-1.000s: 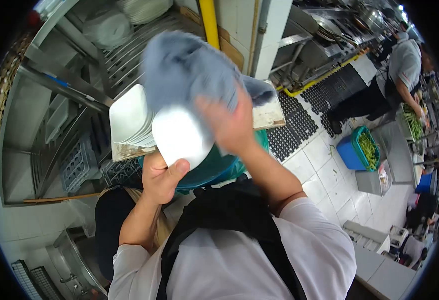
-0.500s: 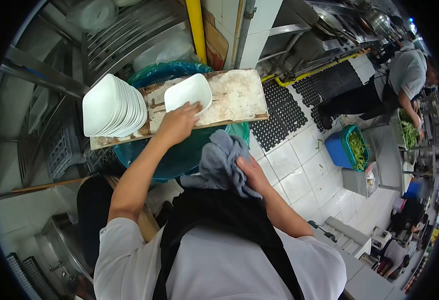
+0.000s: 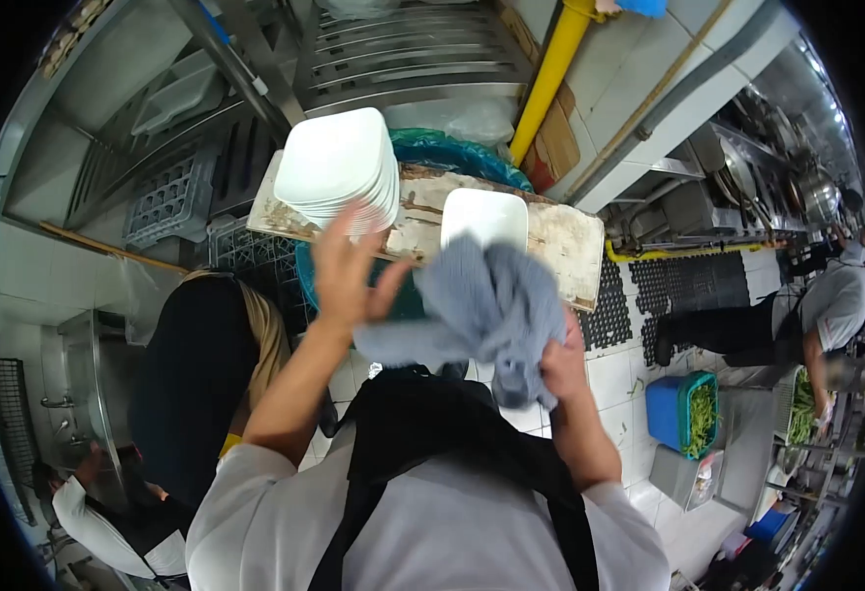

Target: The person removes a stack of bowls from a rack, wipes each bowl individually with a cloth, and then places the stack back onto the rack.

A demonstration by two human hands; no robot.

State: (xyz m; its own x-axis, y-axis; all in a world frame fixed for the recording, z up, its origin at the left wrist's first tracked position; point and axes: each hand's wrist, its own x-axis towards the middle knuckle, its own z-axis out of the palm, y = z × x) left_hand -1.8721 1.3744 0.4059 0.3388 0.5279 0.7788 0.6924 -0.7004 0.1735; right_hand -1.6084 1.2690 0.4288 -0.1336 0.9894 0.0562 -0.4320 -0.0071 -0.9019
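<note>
Plainly, in the head view, a long, worn wooden board (image 3: 578, 251) with a patchy whitish top lies across a teal plastic liner (image 3: 496, 169). Over the board's left part stands a tall stack of white, rounded-square dishes (image 3: 334, 158). One single white dish of the same shape (image 3: 484, 219) sits near the board's middle, apart from the stack, its near edge hidden by a crumpled grey-blue cloth (image 3: 511, 305).

At the board's near edge, the left hand (image 3: 347, 271) is blurred, fingers spread and thumb held apart, just in front of the stack; whether it touches the dishes I cannot tell. On the near side of the board, toward its right end, the right hand (image 3: 565, 360) is curled tight around the cloth, bunching it.

Behind the board rises a thick yellow pipe (image 3: 550, 79). To the board's left is a grey plastic rack (image 3: 171, 197); to its right, beyond black perforated matting (image 3: 693, 286), a person in a white top (image 3: 839, 303) leans forward.
</note>
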